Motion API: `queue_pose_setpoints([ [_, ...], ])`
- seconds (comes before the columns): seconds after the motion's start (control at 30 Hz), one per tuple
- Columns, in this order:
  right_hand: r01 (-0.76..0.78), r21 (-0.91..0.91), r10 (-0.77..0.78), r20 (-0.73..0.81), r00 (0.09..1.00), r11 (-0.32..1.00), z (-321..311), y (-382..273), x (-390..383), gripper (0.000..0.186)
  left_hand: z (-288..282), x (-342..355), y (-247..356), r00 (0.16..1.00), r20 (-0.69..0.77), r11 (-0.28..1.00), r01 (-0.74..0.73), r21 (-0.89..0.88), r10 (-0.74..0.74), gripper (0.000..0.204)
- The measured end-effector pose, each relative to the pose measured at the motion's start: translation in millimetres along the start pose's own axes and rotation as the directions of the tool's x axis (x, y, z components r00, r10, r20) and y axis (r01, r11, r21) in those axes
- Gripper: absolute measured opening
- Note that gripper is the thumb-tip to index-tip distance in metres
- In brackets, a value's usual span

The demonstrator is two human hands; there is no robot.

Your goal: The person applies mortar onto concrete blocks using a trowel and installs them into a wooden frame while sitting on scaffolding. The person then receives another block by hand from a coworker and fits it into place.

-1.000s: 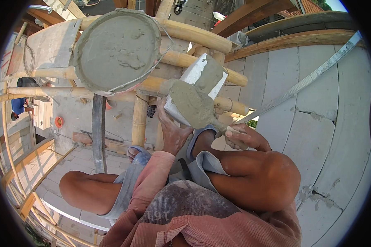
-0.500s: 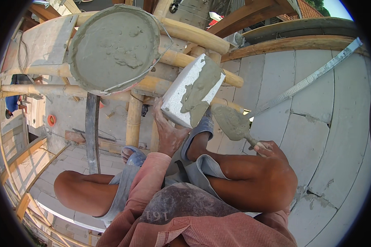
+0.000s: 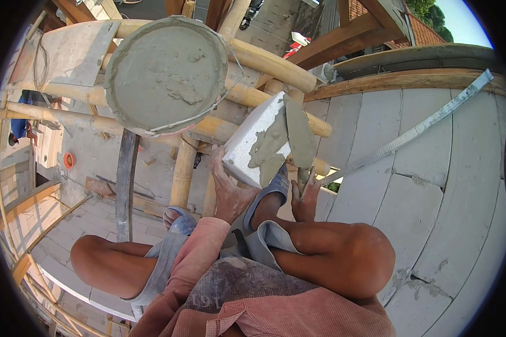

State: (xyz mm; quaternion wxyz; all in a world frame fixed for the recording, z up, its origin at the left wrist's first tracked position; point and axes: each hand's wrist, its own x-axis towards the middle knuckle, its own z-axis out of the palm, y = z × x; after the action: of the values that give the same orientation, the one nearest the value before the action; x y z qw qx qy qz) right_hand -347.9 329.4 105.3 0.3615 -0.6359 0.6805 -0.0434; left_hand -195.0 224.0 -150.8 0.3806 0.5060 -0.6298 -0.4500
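A white lightweight block (image 3: 247, 139) is tilted up in front of me, with wet grey mortar (image 3: 271, 145) smeared over its upper face. My left hand (image 3: 230, 194) grips the block at its near left corner. A trowel (image 3: 301, 133) coated in mortar lies along the block's right edge, its blade touching or very close to the mortared face. My right hand (image 3: 305, 196) is closed round the trowel's handle. Beyond my left hand, a round bucket (image 3: 110, 92) full of grey mortar rests on the bamboo poles, its wire handle hanging to the right.
Bamboo poles (image 3: 275, 59) form a scaffold ahead, above a lower floor. On the right stands a pale block wall (image 3: 416, 196) with a long metal strip (image 3: 410, 133) leaning on it. A dark timber (image 3: 127, 185) drops below the bucket. At far left is another person (image 3: 21, 121).
My right hand has brought the trowel left and upward, from beside the block to its right edge. My left hand still holds the block. The view has shifted slightly.
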Motion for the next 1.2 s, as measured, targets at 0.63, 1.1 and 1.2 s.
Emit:
queue_pose_setpoints([
  [0.63, 0.078, -0.458, -0.299, -0.432, 0.851, 0.885, -151.5, 24.9, 107.5, 0.053, 1.8, -1.5, -6.4, 0.991, -0.041, 0.992, -0.126, 0.02, 0.126, 0.126],
  [1.1, 0.445, -0.873, -0.722, 0.174, 0.669, 0.201, -178.9, -121.9, 217.4, 0.042, -4.8, -0.7, -8.6, 0.983, -0.062, 0.985, -0.169, 0.035, 0.171, 0.132],
  [1.2, 0.454, -0.847, -0.636, 0.192, 0.748, 0.278, -159.5, -103.6, 244.9, 0.039, 5.7, -2.5, -10.9, 0.991, -0.028, 0.991, -0.131, 0.005, 0.131, 0.131],
])
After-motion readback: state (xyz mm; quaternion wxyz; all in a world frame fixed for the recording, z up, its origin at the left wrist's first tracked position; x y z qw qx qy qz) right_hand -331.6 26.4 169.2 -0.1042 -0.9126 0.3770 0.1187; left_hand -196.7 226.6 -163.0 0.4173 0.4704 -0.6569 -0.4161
